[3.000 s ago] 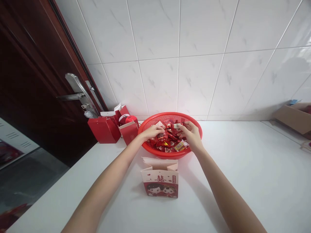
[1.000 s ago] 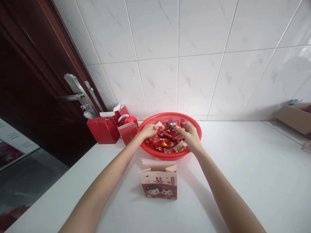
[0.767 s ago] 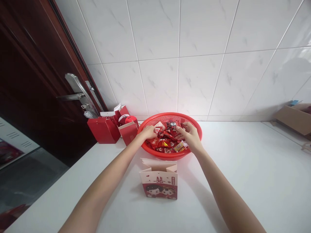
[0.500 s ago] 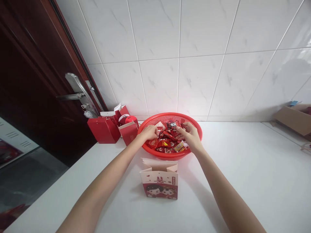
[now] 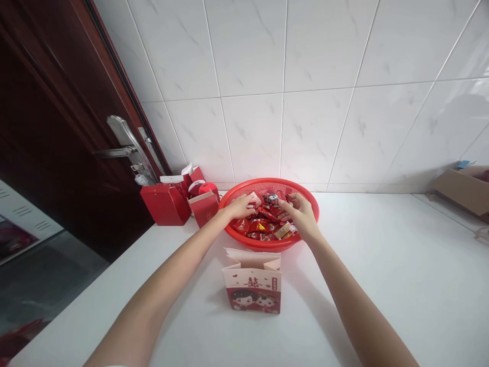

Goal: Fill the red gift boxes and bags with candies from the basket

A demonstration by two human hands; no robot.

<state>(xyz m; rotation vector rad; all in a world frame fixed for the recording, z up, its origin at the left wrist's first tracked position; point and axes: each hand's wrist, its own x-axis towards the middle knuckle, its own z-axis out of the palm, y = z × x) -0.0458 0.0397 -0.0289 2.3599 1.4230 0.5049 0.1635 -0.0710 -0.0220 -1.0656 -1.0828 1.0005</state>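
Note:
Both my hands are over a red plastic basket point(image 5: 263, 246) heaped with shiny red wrapped candies point(image 5: 263, 226). My left hand point(image 5: 240, 207) reaches in from the left, its fingers stretched out and touching a pale pink packet point(image 5: 254, 198). On the right side, my right hand point(image 5: 301, 213) has loosely bent fingers, with the thumb apart. A black-and-white wrapper point(image 5: 273, 199) lies just beyond that thumb. In front of the basket stands a paper gift box point(image 5: 252, 293), its top unfolded, with two cartoon figures printed on the front.
Several red gift boxes point(image 5: 165, 205) stand at the left, by the wooden door point(image 5: 57, 102) and its metal handle point(image 5: 118, 152). A brown cardboard box point(image 5: 460, 188) is at the far right of the white table point(image 5: 389, 255). Behind it rises a tiled wall point(image 5: 252, 132).
My left hand's fingers have stretched from a bunched shape, reaching a little further right over the candies. My right hand has barely moved. The whole view has shifted slightly.

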